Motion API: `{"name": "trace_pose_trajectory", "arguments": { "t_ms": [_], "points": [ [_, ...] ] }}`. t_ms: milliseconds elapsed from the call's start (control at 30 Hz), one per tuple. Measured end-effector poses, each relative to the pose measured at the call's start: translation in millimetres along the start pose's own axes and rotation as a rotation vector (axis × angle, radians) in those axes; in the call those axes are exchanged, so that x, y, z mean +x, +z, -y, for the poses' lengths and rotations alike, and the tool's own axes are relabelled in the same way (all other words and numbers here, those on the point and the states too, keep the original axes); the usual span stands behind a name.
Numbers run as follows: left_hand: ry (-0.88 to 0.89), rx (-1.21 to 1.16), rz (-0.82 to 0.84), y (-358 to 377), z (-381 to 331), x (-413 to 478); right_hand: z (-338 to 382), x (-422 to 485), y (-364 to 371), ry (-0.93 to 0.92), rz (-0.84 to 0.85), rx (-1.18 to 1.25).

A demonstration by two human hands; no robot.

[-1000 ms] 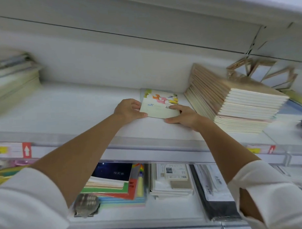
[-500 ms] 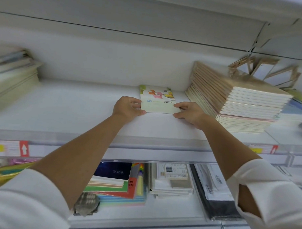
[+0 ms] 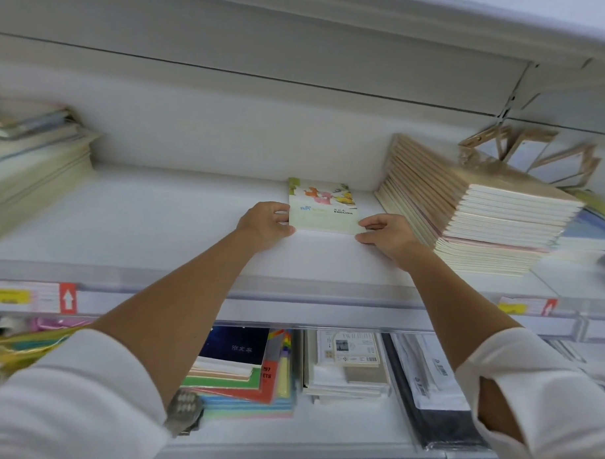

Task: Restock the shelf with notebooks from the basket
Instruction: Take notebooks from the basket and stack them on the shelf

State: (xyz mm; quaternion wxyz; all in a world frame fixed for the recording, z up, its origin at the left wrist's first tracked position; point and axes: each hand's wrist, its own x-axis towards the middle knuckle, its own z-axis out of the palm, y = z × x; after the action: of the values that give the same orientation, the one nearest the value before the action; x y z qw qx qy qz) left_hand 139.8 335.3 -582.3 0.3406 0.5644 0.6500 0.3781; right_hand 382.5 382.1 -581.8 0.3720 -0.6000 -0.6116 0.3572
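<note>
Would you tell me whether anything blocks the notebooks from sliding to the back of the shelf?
Nothing visible does. The left hand and right hand hold the notebooks on the shelf, with only bare shelf behind them; the tan stack sits apart to their right.

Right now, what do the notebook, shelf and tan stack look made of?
The notebook: paper, smooth printed cover with slight sheen; white page edges show in front. The shelf: probably white-painted metal, matte and even; laminate is possible. The tan stack: paper, matte kraft-like covers over cream page edges.
</note>
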Motion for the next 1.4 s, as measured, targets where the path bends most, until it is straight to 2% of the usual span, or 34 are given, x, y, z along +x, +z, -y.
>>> {"name": "trace_pose_trajectory", "arguments": {
  "t_ms": [67, 167, 233, 300, 400, 600, 700, 800, 1033, 1133, 1233, 1400],
  "points": [
    [-0.027, -0.061, 0.014, -4, -4, -4, 6, -3, 1, 0.026, 0.011, -0.026],
    [-0.069, -0.112, -0.121, -14, -10, -17, 20, -15, 11, -0.013, -0.059, -0.218],
    [-0.05, 0.035, -0.21, -26, -10, -31, 36, -33, 26, -0.138, -0.138, -0.3],
    [-0.047, 0.237, -0.339, -42, -9, -53, 55, -55, 46, -0.277, -0.172, -0.23],
    [-0.061, 0.302, -0.52, -70, -3, -89, 87, -95, 78, -0.423, -0.167, -0.126],
    [-0.111, 0.255, -0.623, -141, 44, -190, 125, -198, 161, -0.615, 0.071, 0.023],
    [-0.154, 0.288, -0.686, -168, 89, -251, 125, -254, 218, -0.642, 0.22, 0.091],
    [-0.289, 0.286, -0.72, -190, 142, -312, 117, -304, 278, -0.608, 0.387, 0.091],
    [-0.652, 0.109, -0.824, -219, 262, -433, 87, -403, 395, -0.509, 0.801, 0.014],
    [-0.783, 0.008, -0.852, -226, 304, -471, 70, -425, 430, -0.472, 0.958, -0.085],
    [-0.916, -0.107, -0.835, -226, 347, -504, 49, -433, 456, -0.469, 1.082, -0.301],
    [-1.102, -0.255, -0.831, -215, 408, -555, 19, -421, 478, -0.562, 1.01, -0.658]
  ]
}}
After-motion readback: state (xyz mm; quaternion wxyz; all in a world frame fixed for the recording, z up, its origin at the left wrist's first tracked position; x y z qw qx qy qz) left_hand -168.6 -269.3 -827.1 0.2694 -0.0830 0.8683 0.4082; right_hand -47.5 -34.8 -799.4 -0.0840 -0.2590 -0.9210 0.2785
